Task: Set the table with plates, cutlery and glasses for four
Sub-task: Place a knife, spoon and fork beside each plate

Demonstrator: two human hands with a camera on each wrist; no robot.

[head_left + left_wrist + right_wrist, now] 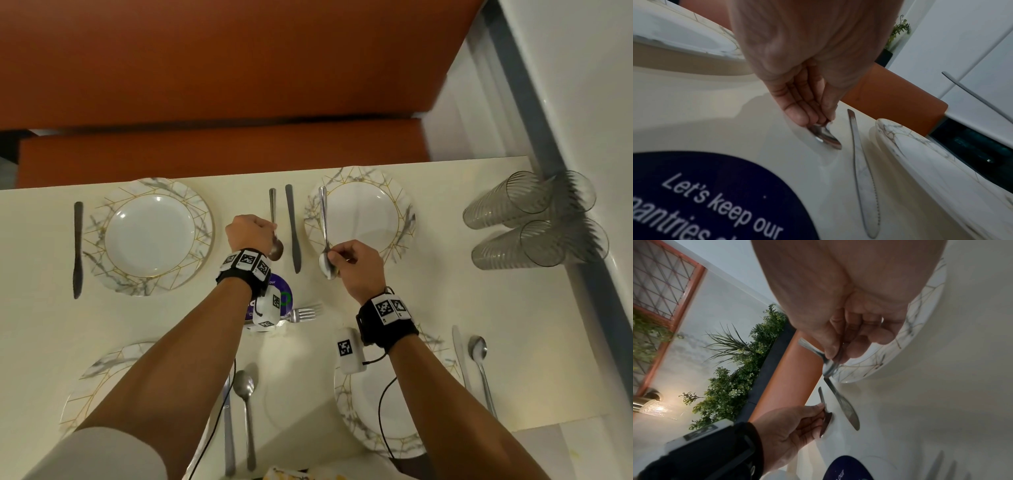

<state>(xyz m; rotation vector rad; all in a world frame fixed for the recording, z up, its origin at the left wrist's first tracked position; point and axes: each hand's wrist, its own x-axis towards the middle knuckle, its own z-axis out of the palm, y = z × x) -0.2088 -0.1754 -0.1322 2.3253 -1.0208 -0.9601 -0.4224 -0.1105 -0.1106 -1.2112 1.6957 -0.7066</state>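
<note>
Left hand [250, 233] pinches a spoon [274, 236] near its bowl, bowl touching the table [479, 301], handle pointing to the far edge. This spoon lies just left of a knife [293, 228], between the two far plates. Left wrist view: fingertips [797, 116] curl onto the spoon neck, bowl on the table beside the knife [863, 175].

Right hand [356, 263] pinches a second spoon [325, 236] at the neck, held in the air over the left rim of the far right plate [394, 192]. Right wrist view: thumb and fingers close on it, bowl down.

Far left plate [157, 236] has a knife [78, 250] on its left. Near left plate [102, 363] has knife and spoon [246, 404] at its right; near right plate [359, 411] likewise has a knife and spoon [479, 366]. Forks [303, 313] lie at table centre on a purple sticker [715, 194]. Four glasses [534, 219] lie on their sides, stacked at the table's right edge by the wall. Orange bench [219, 144] beyond the table.
</note>
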